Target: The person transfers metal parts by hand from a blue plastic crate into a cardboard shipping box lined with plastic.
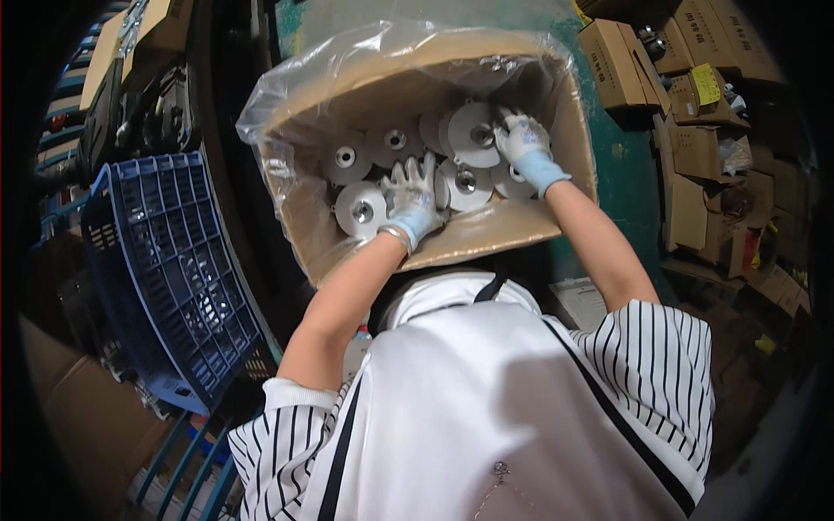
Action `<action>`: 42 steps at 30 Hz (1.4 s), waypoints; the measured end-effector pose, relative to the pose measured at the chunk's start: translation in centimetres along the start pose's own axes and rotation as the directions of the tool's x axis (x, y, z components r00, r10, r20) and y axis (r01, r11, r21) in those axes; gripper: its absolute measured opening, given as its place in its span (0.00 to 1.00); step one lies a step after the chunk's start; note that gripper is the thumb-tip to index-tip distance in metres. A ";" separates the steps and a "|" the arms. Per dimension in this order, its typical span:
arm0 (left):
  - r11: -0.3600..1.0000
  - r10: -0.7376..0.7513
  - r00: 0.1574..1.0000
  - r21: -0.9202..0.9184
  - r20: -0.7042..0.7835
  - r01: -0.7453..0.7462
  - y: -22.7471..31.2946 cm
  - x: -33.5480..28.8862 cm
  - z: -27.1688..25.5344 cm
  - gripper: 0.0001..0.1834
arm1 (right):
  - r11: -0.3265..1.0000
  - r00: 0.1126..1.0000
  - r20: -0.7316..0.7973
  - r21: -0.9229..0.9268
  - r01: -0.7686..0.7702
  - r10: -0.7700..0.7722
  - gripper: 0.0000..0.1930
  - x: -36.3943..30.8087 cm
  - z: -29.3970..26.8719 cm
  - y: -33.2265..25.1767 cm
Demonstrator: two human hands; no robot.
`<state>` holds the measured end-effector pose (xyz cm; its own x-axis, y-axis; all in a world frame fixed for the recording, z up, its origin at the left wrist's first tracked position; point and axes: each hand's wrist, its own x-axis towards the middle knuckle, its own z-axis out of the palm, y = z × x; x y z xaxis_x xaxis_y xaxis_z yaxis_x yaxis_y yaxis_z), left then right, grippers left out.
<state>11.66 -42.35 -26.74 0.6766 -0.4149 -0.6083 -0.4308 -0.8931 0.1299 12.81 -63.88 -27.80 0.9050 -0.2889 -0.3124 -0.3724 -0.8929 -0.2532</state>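
Observation:
Both of my gloved hands are inside a cardboard box lined with clear plastic. Several round white discs with metal hubs lie in it, some overlapping. My left hand has its fingers spread over the discs, beside a white disc with a shiny hub; another disc's edge shows close to its thumb side. At the far right of the pile, my right hand is closed at the edge of a tilted white disc. The undersides of its fingers are hidden.
A blue plastic crate stands on its side to the left, near blue-green slats. Several cardboard boxes are piled on the right, some torn open. Green floor shows between them and the lined box.

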 end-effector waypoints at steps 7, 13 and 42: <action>1.000 -0.007 1.000 -0.031 -0.003 0.007 -0.2 -0.1 0.0 0.63 | 0.996 0.968 0.249 -0.089 0.007 0.015 0.52 -0.7 -2.3 -4.2; 0.994 0.012 0.998 0.107 0.061 -0.018 -0.5 0.2 0.4 0.64 | 0.998 0.873 0.486 -0.064 0.012 0.021 0.51 1.2 -0.4 -4.2; 0.996 -0.019 0.992 -0.088 0.126 0.030 5.7 2.3 -0.9 0.64 | 0.966 0.887 0.462 -0.244 0.092 0.032 0.63 -3.9 -2.0 0.0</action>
<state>11.34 -48.53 -26.69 0.6036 -0.3728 -0.7047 -0.3560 -0.9170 0.1801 9.68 -63.42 -24.76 0.6953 -0.1254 -0.7077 -0.2265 -0.9727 -0.0501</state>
